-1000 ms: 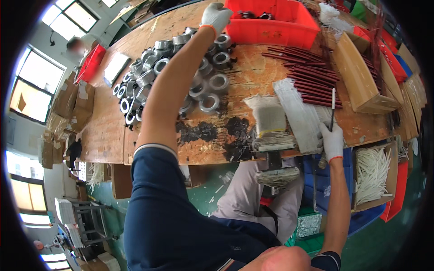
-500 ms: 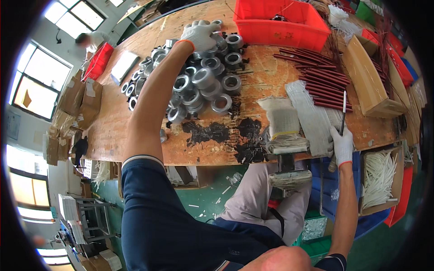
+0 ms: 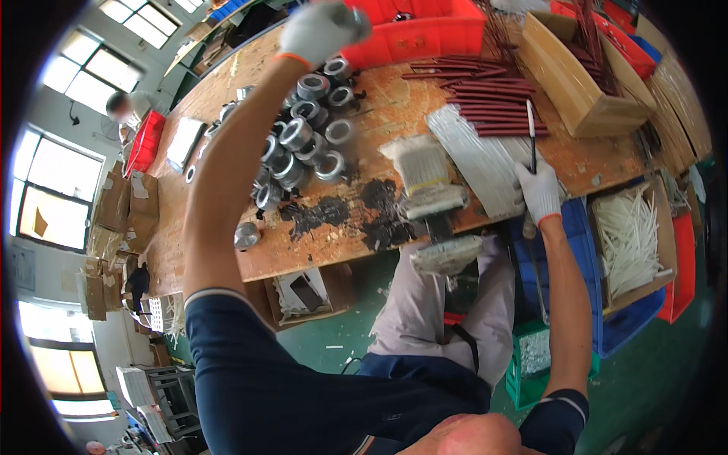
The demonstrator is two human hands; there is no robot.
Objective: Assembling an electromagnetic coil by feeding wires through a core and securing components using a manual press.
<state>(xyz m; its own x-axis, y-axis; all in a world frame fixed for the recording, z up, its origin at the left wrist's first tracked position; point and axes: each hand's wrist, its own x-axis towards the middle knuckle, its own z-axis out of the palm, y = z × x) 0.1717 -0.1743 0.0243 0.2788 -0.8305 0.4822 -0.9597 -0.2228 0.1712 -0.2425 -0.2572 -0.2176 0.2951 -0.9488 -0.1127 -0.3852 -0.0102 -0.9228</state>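
My left hand (image 3: pixel 322 34), in a white glove with an orange cuff, is raised at the far side of the bench. Its fingers are curled around a grey metal ring, blurred by motion and mostly hidden. Below it lies a heap of silver metal rings (image 3: pixel 296 135) with small black parts among them, partly behind my forearm. My right hand (image 3: pixel 540 191), also gloved, is closed around a thin black stick with a white tip (image 3: pixel 531 125), pointing away from me. Beside that hand is a pale plastic sheet (image 3: pixel 476 163). A padded block (image 3: pixel 434 202) stands at the bench edge.
A red bin (image 3: pixel 425 38) stands at the back. Dark red rods (image 3: pixel 497 106) lie beside an open cardboard box (image 3: pixel 580 76). One metal ring (image 3: pixel 246 236) sits apart near the front edge. White strips fill a box (image 3: pixel 629 239) at the right. Another person (image 3: pixel 133 114) is at the far left.
My left hand has lifted off the heap, taking a metal ring with it. The view has shifted, so the bench items appear farther left. My right hand keeps its hold on the stick.
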